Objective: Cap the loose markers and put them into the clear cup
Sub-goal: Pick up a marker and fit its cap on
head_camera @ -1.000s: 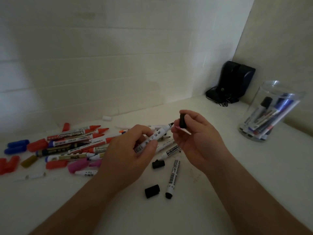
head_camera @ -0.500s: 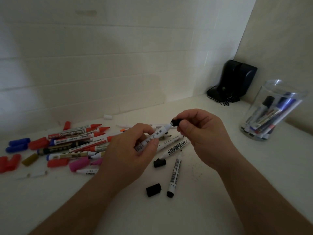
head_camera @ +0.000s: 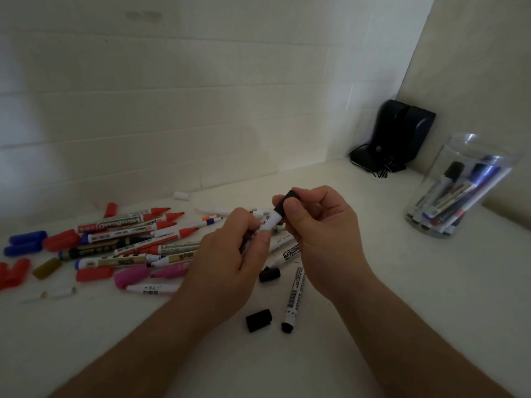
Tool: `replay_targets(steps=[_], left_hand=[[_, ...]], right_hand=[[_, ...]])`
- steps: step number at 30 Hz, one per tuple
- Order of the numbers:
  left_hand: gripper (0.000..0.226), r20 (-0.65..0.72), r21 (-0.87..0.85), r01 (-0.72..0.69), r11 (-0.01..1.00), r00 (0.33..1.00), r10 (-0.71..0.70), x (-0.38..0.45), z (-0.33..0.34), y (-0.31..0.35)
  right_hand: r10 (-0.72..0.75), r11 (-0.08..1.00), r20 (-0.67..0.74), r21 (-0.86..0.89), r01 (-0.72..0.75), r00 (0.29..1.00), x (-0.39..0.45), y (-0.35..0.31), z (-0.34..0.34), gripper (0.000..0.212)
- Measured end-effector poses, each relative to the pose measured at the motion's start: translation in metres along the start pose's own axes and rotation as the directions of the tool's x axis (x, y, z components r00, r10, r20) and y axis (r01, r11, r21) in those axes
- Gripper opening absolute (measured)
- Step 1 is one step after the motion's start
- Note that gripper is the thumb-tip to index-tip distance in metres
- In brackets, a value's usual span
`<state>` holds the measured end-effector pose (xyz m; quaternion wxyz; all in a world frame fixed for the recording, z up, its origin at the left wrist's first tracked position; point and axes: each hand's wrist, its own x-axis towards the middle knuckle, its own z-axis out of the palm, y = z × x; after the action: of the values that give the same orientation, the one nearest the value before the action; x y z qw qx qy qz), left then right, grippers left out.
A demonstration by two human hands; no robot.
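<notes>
A white counter (head_camera: 373,311) carries a heap of uncapped markers (head_camera: 129,239) at left, while the clear cup (head_camera: 459,191), already holding several, waits well apart at right. Above the heap, the left hand (head_camera: 227,262) grips a white marker (head_camera: 270,225) by its barrel, steadying it so the right hand (head_camera: 319,225) can pinch the black cap (head_camera: 284,203) onto its tip; the cap appears seated, though fingers hide the join.
</notes>
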<state>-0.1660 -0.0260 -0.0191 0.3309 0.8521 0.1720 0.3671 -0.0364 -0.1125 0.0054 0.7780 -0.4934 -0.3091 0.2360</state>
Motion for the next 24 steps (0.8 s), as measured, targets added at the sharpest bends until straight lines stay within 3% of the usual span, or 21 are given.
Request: replay_targets(steps=[4, 11, 15, 19, 24], left_hand=[[0.026, -0.035, 0.027, -0.012, 1.0, 0.999, 0.013, -0.002, 0.001, -0.002], [0.025, -0.068, 0.315, -0.074, 0.946, 0.993, 0.1, -0.003, 0.0, -0.009], [0.025, -0.018, 0.236, -0.067, 0.97, 0.997, 0.073, -0.001, 0.0, -0.007], [0.026, -0.005, 0.145, -0.049, 0.988, 0.999, 0.051, 0.004, 0.001, -0.001], [0.023, 0.021, 0.126, -0.039, 0.991, 0.999, 0.037, 0.003, 0.0, -0.004]], right_hand=[[-0.02, 1.0, 0.0, 0.006, 0.02, 1.0, -0.002, 0.0, 0.006, 0.009], [0.008, 0.998, -0.004, -0.057, -0.009, 1.0, -0.005, 0.002, 0.006, 0.011], [-0.021, 0.994, -0.019, -0.112, 0.019, 1.0, -0.004, -0.004, -0.001, 0.011], [-0.061, 0.998, -0.107, -0.027, 0.058, 0.992, 0.002, -0.011, -0.01, 0.011], [0.018, 0.999, -0.14, 0.04, -0.012, 0.99, 0.009, -0.008, -0.018, 0.008]])
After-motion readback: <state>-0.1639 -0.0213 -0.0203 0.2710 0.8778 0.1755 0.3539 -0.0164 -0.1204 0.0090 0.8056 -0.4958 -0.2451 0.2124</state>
